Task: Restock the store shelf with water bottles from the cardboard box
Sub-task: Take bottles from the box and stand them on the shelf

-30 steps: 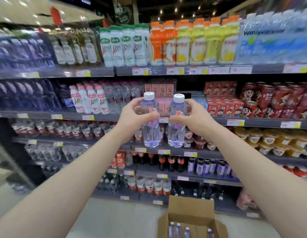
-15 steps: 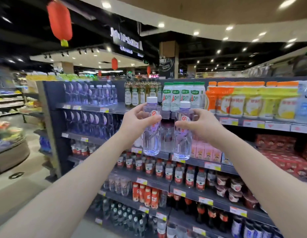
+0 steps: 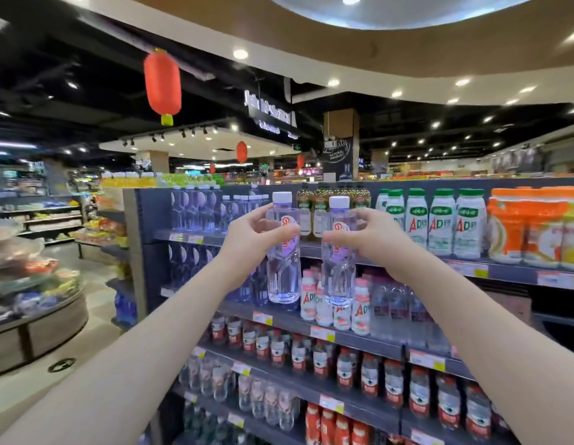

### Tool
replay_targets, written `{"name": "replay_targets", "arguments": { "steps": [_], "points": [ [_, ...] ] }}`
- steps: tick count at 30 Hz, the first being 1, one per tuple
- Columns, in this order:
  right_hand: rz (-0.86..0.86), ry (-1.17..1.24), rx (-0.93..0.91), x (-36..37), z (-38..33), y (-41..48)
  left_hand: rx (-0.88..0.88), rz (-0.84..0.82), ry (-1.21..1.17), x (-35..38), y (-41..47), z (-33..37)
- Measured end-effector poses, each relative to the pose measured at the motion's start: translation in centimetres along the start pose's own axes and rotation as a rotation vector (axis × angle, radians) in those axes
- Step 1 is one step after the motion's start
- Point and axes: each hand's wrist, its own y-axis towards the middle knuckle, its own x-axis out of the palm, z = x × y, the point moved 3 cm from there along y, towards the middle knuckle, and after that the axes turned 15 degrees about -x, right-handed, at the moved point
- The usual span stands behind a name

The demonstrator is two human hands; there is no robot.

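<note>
Two clear water bottles with white caps and red-logo labels are held upright, side by side, in front of the top shelf. My left hand [image 3: 252, 234] grips the left water bottle [image 3: 283, 268] around its upper part. My right hand [image 3: 372, 237] grips the right water bottle [image 3: 339, 274] the same way. Matching clear bottles [image 3: 199, 208] stand on the top shelf [image 3: 195, 236] just left of the held pair. The cardboard box is out of view.
Dark bottles [image 3: 333, 200] and green-capped white bottles [image 3: 439, 221] fill the top shelf to the right, then orange packs [image 3: 532, 226]. Lower shelves hold several rows of drinks. A round display stand [image 3: 32, 303] sits across the aisle on the left. A red lantern [image 3: 162, 83] hangs overhead.
Both hands have risen with the bottles from mid-shelf height to the top shelf. My view has tilted up and swung left, so the cardboard box on the floor has dropped out of sight.
</note>
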Motion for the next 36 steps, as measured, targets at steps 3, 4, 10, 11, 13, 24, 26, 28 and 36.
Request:
{"name": "replay_targets", "arguments": {
  "steps": [3,4,10,11,13,24,26,28,36],
  "points": [
    [0.007,0.005,0.005,3.2,-0.3,3.5,-0.007,0.012,0.011,-3.2,2.9,-1.3],
    [0.0,0.001,0.005,4.2,-0.5,4.6,-0.01,0.014,0.012,-4.2,3.9,-1.8],
    [-0.042,0.02,-0.01,10.3,0.0,11.2,-0.032,0.035,-0.009,-8.3,9.9,-4.6],
    [-0.051,0.022,-0.01,11.2,0.3,12.2,-0.036,0.041,-0.009,-8.8,11.0,-5.1],
    [-0.051,0.013,-0.018,12.9,1.3,14.5,-0.036,0.056,-0.013,-9.5,13.4,-6.3],
    [-0.006,-0.034,-0.069,19.3,9.2,28.5,-0.013,0.074,0.025,-11.2,29.0,-10.5],
    [-0.004,-0.039,-0.068,20.1,10.6,31.1,-0.001,0.074,0.02,-11.3,31.9,-10.8],
    [0.002,-0.043,-0.06,20.8,12.3,33.6,0.006,0.075,0.007,-11.3,34.6,-11.1],
    [0.026,-0.063,-0.025,23.7,17.6,40.2,0.003,0.012,0.003,-11.9,44.0,-13.7]
  ]
}}
